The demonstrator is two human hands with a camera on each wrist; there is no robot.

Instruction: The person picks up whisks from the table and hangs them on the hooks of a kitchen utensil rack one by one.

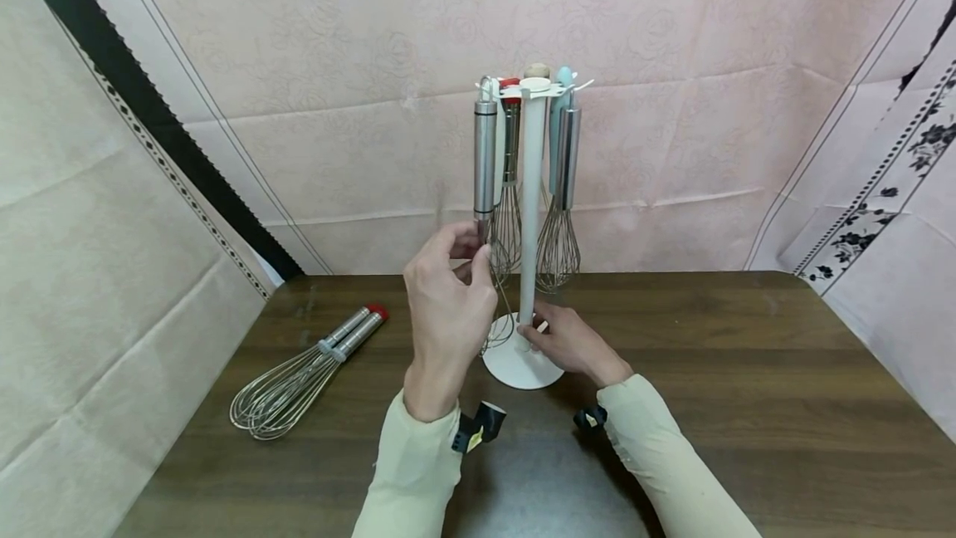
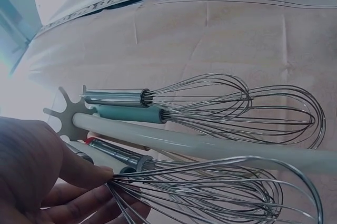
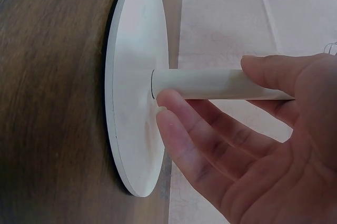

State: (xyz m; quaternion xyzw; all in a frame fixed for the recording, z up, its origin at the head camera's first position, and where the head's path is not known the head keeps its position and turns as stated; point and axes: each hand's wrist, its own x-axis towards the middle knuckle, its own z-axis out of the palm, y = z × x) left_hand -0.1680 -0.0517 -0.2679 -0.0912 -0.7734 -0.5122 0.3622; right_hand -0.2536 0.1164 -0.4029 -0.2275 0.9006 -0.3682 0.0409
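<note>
A white utensil stand (image 1: 531, 214) with a round base (image 3: 131, 129) rises from the table. My left hand (image 1: 451, 297) pinches a whisk with a steel handle (image 1: 485, 160) where the wires leave the handle. That handle's loop is at a hook on the stand's left side, and its wires (image 2: 237, 182) fan out beyond my thumb. Low on the pole (image 3: 210, 83), just above the base, my right hand (image 1: 566, 341) holds with thumb and fingers on opposite sides. Several other whisks hang around the stand, one with a teal handle (image 2: 129, 113), one with a red-topped handle (image 1: 511, 135).
To the left, two more whisks (image 1: 309, 372) lie side by side on the brown wooden table (image 1: 747, 405), one with a red end. A pale patterned cloth (image 1: 358, 148) hangs behind the table, with more cloth at both sides.
</note>
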